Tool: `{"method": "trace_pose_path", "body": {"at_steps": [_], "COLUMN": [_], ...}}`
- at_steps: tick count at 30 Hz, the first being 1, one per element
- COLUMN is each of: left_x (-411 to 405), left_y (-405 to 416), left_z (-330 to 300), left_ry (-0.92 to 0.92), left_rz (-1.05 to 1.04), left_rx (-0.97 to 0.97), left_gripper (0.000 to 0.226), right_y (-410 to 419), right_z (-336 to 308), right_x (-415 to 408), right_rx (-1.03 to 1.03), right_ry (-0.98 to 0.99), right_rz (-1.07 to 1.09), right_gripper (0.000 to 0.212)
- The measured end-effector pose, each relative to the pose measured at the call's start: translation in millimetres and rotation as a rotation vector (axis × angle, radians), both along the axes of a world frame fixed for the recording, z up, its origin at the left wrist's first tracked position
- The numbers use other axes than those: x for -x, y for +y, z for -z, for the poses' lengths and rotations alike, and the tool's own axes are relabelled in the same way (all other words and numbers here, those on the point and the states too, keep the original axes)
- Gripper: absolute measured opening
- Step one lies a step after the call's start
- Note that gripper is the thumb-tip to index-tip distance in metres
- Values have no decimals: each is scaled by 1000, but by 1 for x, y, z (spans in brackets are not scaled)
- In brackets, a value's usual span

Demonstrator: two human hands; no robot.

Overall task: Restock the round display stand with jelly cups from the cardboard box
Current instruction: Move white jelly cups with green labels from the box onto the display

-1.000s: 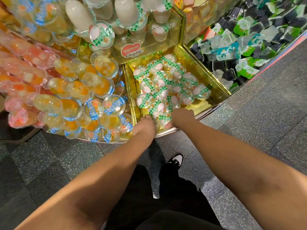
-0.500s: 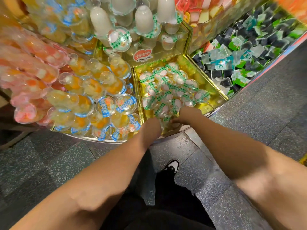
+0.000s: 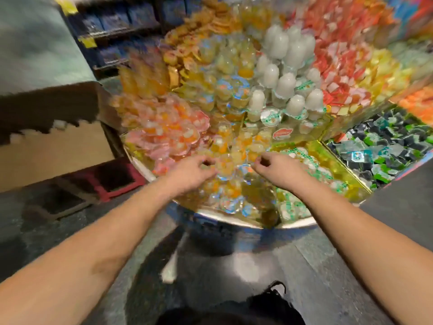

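Now both your hands reach over the front of the round display stand, above the orange jelly cups. Your left hand and right hand each show loosely curled fingers; blur hides whether either holds a cup. Cups are too many and too smeared to count. One cardboard box sits at the left, well apart from your hands, its contents hidden. One shoe shows below. Compared with a second ago, your hands have left the green-lidded cups and shifted to the orange section.
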State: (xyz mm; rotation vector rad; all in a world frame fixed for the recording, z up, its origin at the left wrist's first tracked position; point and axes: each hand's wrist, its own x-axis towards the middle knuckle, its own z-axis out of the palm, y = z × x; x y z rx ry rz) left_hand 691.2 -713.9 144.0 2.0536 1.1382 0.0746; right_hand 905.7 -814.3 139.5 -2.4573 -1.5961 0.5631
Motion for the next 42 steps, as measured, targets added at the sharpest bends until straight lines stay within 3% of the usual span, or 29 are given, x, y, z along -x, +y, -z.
{"method": "trace_pose_path", "body": {"at_steps": [8,19,31,42], "left_x": [211,378,457,532], "left_y": [74,183,408,547], "left_z": [-73,-56,-39,42], "left_ry": [194,250,335,343], "left_rz": [-229,-599,-724,-712], "left_rx": [-240,-193,-135,22], "left_gripper": [39,40,27,23], "right_y": [134,307,558,688], "right_z": [-55,-41,-4,57], "right_x": [186,362,461,492], "right_rx": [-122,-64,129,316], "right_ry": [-82,-104,-9,127], "right_rz": [-422,-760,-791,-645], "right_gripper": [32,27,30,44]}}
